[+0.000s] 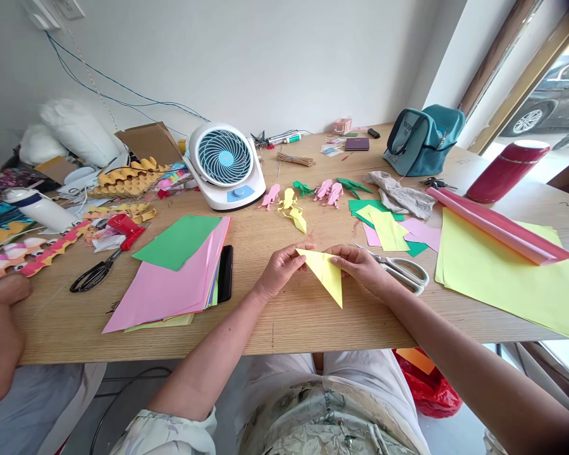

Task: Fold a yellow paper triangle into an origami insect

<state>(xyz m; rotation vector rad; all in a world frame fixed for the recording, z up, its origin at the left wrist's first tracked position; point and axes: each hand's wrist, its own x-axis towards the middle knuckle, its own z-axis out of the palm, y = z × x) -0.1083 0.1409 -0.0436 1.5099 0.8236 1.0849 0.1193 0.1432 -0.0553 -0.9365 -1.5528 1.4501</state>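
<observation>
A sheet of yellow paper [329, 276], folded into a triangle with its point toward me, is held just above the table's front half. My left hand [284, 268] pinches its upper left corner between thumb and fingers. At its upper right edge, my right hand [358, 265] grips it the same way. Scissors with pale handles [410, 270] lie beside my right wrist. Beyond my hands stand several folded paper figures, among them a yellow one [296, 220], a pink one [270, 197] and a green one [354, 187].
A stack of coloured paper [180, 278] lies left, a black phone [225, 273] beside it. Black-handled scissors [97, 273] are farther left, near another person's arm [2, 316]. A fan [225, 164] stands behind. Yellow sheets [502, 278], a red flask [507, 170] and a teal bag [424, 142] occupy the right.
</observation>
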